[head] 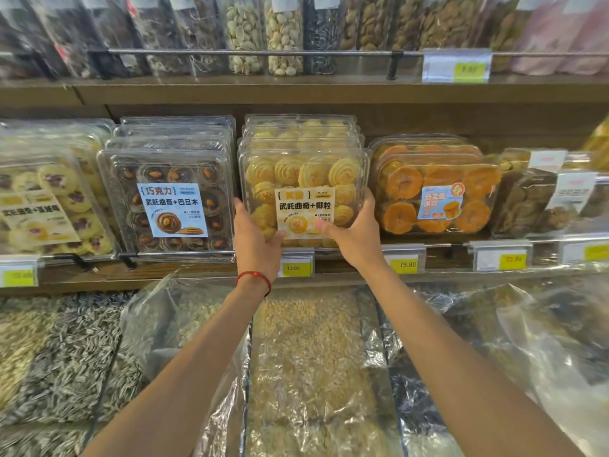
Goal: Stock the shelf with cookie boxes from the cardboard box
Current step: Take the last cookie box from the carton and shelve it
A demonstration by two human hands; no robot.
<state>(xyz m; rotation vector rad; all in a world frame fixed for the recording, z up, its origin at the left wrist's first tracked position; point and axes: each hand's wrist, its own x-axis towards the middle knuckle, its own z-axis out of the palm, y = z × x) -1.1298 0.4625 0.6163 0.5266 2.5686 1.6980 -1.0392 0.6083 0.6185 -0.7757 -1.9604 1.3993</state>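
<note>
Got both hands on the front cookie box (303, 196), left hand (255, 240) wrapped round its lower left edge, right hand (354, 230) round the lower right, thumbs on the front. It's standing at the front of its row on the shelf (329, 94). Trick is pushing it back evenly so it sits flush behind the rail (184, 253) without tipping.

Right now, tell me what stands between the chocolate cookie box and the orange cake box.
Head view: a row of yellow cookie boxes, the front one gripped by the left hand and right hand.
</note>
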